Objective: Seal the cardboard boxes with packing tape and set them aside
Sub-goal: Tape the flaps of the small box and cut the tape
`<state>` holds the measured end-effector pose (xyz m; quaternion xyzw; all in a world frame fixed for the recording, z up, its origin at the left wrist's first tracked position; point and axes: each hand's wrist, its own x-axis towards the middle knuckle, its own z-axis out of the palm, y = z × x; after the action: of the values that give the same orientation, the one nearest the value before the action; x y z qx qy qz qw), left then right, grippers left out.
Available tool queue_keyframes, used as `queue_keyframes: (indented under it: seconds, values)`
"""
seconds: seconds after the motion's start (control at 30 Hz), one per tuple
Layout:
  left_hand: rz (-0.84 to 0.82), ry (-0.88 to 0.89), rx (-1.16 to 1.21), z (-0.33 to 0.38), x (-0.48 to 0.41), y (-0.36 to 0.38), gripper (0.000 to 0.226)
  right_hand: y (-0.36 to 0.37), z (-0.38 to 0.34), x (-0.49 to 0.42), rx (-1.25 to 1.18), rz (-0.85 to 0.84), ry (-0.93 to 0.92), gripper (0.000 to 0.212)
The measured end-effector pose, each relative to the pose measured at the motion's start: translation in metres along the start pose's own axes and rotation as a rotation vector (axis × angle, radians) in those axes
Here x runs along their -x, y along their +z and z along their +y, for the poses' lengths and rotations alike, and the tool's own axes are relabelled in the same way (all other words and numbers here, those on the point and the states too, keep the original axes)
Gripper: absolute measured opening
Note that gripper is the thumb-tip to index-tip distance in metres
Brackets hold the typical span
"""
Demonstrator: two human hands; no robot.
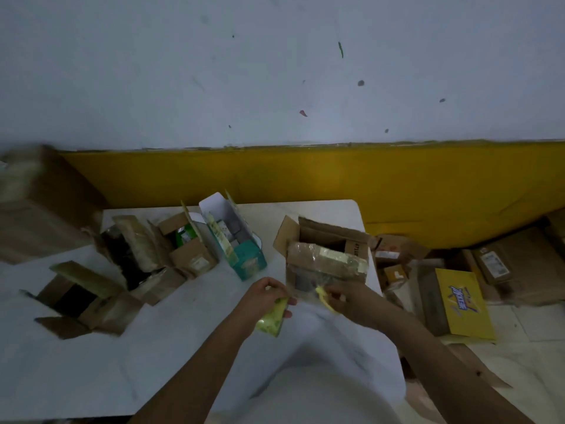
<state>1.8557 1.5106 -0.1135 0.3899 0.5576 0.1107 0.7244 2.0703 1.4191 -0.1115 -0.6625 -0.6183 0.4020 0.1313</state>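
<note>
On the white table (pixel 153 362) in front of us, we hold the yellow-green tape roll (pixel 271 319) in our left hand (pixel 264 296), and its fingers curl round the roll. Our right hand (pixel 347 301) pinches the loose tape end (pixel 322 296) between thumb and fingers. A short bit of tape seems to run between the two hands.

The brown box (pixel 327 261) we work on sits just past our hands, at about 12 o'clock from the right hand. Some tape shines across its near flap, but its back flaps stand up, so we think it is not sealed yet.

From 9 to 11 o'clock more boxes wait: a teal box (pixel 246 255), a small brown box (pixel 191 252), a dark torn box (pixel 134 255) and a big open box (pixel 76 298). All are open on top.

Down on the floor at 3 o'clock lie a yellow box (pixel 461 304) and other brown floor boxes (pixel 492 266). These may be set aside, but we cannot tell if they are taped. We guess the job is near its start, with most boxes left to close.
</note>
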Motion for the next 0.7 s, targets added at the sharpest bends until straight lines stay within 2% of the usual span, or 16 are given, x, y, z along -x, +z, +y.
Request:
queue_keyframes:
  seconds: [0.1, 0.2, 0.37, 0.47, 0.6, 0.67, 0.7]
  values:
    - [0.072, -0.026, 0.089, -0.011, 0.005, -0.012, 0.009, 0.027, -0.006, 0.003, 0.105, -0.014, 0.006, 0.009]
    - [0.14, -0.065, 0.142, -0.03, 0.008, -0.028, 0.009, 0.055, -0.015, -0.01, 0.266, 0.075, 0.169, 0.021]
    - [0.211, -0.087, 0.249, -0.062, 0.022, -0.052, 0.021, 0.116, -0.006, -0.046, 0.311, -0.032, 0.259, 0.021]
    - [0.189, -0.064, 0.266, -0.077, 0.035, -0.064, 0.024, 0.143, -0.002, -0.064, 0.236, -0.106, 0.309, 0.026]
    - [0.198, -0.02, 0.301, -0.09, 0.049, -0.082, 0.024, 0.162, -0.009, -0.083, 0.213, -0.083, 0.334, 0.025]
    - [0.211, -0.001, 0.313, -0.098, 0.054, -0.093, 0.023, 0.168, -0.022, -0.089, 0.142, -0.002, 0.306, 0.023]
    - [0.216, 0.005, 0.315, -0.101, 0.056, -0.099, 0.024, 0.171, -0.034, -0.091, 0.104, 0.065, 0.236, 0.019]
